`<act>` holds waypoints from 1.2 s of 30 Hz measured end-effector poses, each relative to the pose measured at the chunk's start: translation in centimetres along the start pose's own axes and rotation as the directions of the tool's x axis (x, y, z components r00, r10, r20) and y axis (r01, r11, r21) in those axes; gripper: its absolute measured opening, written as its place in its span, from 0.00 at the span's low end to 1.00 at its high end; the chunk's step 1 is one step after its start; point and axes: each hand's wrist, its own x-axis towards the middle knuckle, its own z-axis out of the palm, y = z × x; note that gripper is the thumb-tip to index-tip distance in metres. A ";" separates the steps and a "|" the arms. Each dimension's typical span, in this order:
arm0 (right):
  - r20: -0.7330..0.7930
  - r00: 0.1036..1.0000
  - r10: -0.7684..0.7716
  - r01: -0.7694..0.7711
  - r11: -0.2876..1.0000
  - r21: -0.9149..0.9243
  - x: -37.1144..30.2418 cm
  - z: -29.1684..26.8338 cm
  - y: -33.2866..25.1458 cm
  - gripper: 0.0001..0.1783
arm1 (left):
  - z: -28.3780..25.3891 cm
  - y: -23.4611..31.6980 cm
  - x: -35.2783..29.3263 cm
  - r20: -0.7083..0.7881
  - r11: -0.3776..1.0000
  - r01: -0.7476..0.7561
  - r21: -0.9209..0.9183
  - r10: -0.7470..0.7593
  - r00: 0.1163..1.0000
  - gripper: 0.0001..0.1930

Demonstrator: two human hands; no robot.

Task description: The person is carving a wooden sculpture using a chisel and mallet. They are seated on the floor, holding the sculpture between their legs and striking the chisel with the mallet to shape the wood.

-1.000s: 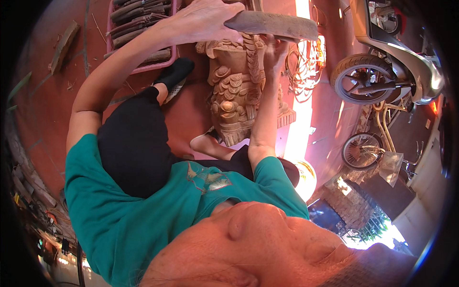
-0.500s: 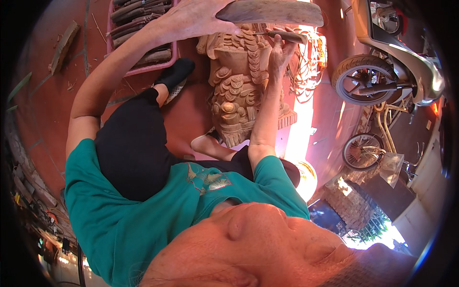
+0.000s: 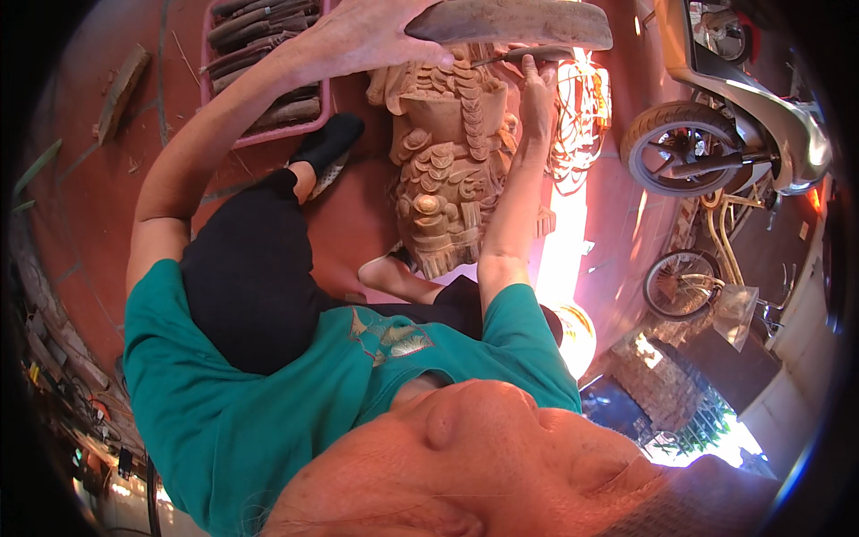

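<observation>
A carved wooden sculpture [image 3: 438, 161] with coin-like discs and scrolls stands on the floor in front of me. My left hand [image 3: 371, 36] is closed around one end of a thick wooden club [image 3: 514, 25], held level over the carving's far end. Just below the club, my right hand [image 3: 537, 80] grips a carving chisel [image 3: 539, 55] by its dark handle. The chisel's thin blade points left, its tip at the carving near a string of discs. Part of my left hand is cut off by the upper edge.
A pink crate [image 3: 326, 98] holding several dark-handled tools stands at far left, near my black-socked foot [image 3: 329, 143]. Wood offcut [image 3: 122, 94] lies farther left. Bundled cord [image 3: 577, 134] lies right of the carving. A motorbike [image 3: 684, 152] and a bicycle [image 3: 684, 282] stand at right.
My right hand and the chisel have shifted slightly right and away from me, and the chisel handle lies more level. The club has moved a little right with its tip slightly lower.
</observation>
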 end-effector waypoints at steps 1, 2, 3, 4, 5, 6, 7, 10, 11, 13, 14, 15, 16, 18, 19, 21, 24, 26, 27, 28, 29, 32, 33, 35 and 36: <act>0.021 1.000 0.014 -0.014 1.000 -0.019 0.4 -0.5 0.0 0.19 | -0.1 0.0 0.1 -0.001 1.000 -0.001 -0.016 0.001 1.000 0.29; 0.043 0.999 0.032 -0.030 0.999 -0.038 0.7 -0.7 0.1 0.18 | -0.2 0.1 0.1 0.016 1.000 0.009 -0.016 -0.009 1.000 0.29; 0.052 0.998 0.028 -0.024 0.997 -0.072 1.1 -0.7 0.1 0.17 | -0.4 0.4 0.1 0.033 1.000 0.020 -0.017 -0.019 0.999 0.29; 0.060 0.998 0.025 -0.018 0.994 -0.106 1.6 -0.8 0.0 0.16 | -0.5 0.5 0.2 0.051 0.999 0.030 -0.017 -0.029 0.998 0.29; 0.070 0.997 0.023 -0.013 0.990 -0.140 1.8 -0.7 -0.2 0.15 | -0.5 0.4 0.3 0.041 1.000 0.012 0.002 -0.012 0.999 0.29; 0.059 0.998 0.016 -0.009 0.992 -0.124 1.9 -0.4 -0.3 0.15 | -0.4 0.2 0.4 0.032 1.000 -0.005 0.020 0.005 0.999 0.29; 0.048 0.999 0.010 -0.004 0.994 -0.108 1.9 -0.1 -0.4 0.14 | -0.3 0.0 0.6 0.024 0.999 -0.023 0.039 0.022 0.999 0.29; 0.018 0.998 0.056 -0.054 0.995 -0.089 2.1 0.3 -0.2 0.13 | -0.1 -0.5 0.9 -0.038 0.994 -0.089 0.068 0.092 0.995 0.30; 0.008 0.997 0.083 -0.082 0.993 -0.088 2.1 0.4 -0.2 0.12 | -0.2 -0.4 0.9 -0.022 0.994 -0.078 0.076 0.080 0.997 0.30; 0.033 0.998 0.057 -0.052 0.989 -0.142 2.2 0.7 -0.3 0.12 | -0.5 -0.3 1.1 0.008 0.994 -0.056 0.094 0.055 0.998 0.30; 0.044 0.998 0.044 -0.036 0.985 -0.169 2.2 0.7 -0.5 0.12 | -0.6 -0.4 1.2 0.022 0.994 -0.054 0.098 0.052 0.998 0.31; 0.060 0.997 0.054 -0.042 0.981 -0.188 2.3 0.7 -0.6 0.12 | -0.6 -0.5 1.3 0.036 0.994 -0.052 0.101 0.048 0.998 0.31; 0.076 0.995 0.065 -0.048 0.977 -0.207 2.5 0.6 -0.6 0.12 | -0.7 -0.6 1.4 0.050 0.993 -0.050 0.105 0.045 0.998 0.31; 0.117 0.992 0.055 -0.030 0.979 -0.203 3.0 0.6 -0.5 0.12 | -0.4 -1.3 1.8 0.003 0.985 -0.111 0.135 0.112 0.994 0.31; 0.140 0.990 0.035 -0.009 0.984 -0.179 3.1 0.4 0.0 0.12 | -0.3 -1.6 2.0 -0.019 0.978 -0.143 0.150 0.147 0.989 0.31; 0.157 0.988 0.007 0.025 0.979 -0.200 4.0 -0.6 1.3 0.13 | -0.9 -1.1 3.4 0.027 0.985 -0.074 0.156 0.071 0.997 0.32; 0.145 0.989 0.005 0.032 0.967 -0.252 4.5 0.0 1.6 0.20 | -0.5 -1.3 5.3 -0.012 0.995 -0.067 0.079 0.068 0.998 0.33; 0.153 0.988 0.019 0.023 0.962 -0.271 4.0 1.3 -0.1 0.20 | 1.1 -3.0 6.2 -0.086 0.988 -0.150 0.025 0.152 0.985 0.34; 0.147 0.989 0.024 0.018 0.961 -0.275 3.5 1.2 -0.5 0.20 | 1.1 -2.3 6.2 0.036 0.997 -0.029 -0.066 0.031 0.999 0.34; 0.155 0.988 0.015 0.027 0.963 -0.268 3.5 0.7 0.4 0.19 | 1.1 -1.5 6.1 0.165 0.985 0.104 -0.139 -0.081 0.983 0.35; 0.187 0.982 0.007 0.042 0.966 -0.256 4.1 1.3 0.7 0.19 | 1.8 -2.9 5.8 0.161 0.988 0.105 -0.117 -0.085 0.983 0.35; 0.190 0.981 0.038 0.018 0.958 -0.285 3.6 2.4 -0.1 0.16 | 1.0 -3.3 5.2 0.200 0.975 0.128 -0.183 -0.090 0.976 0.32; 0.177 0.983 0.057 -0.005 0.960 -0.281 3.2 2.5 -0.7 0.15 | 0.4 -3.0 5.4 0.223 0.973 0.130 -0.188 -0.086 0.971 0.31; 0.184 0.983 0.023 0.034 0.953 -0.301 3.5 2.1 -0.2 0.15 | -0.7 -1.9 5.6 0.213 0.960 0.130 -0.249 -0.076 0.974 0.32; 0.189 0.982 0.007 0.053 0.949 -0.312 3.6 1.9 0.1 0.14 | -0.8 -1.3 5.8 0.161 0.951 0.108 -0.290 -0.063 0.985 0.32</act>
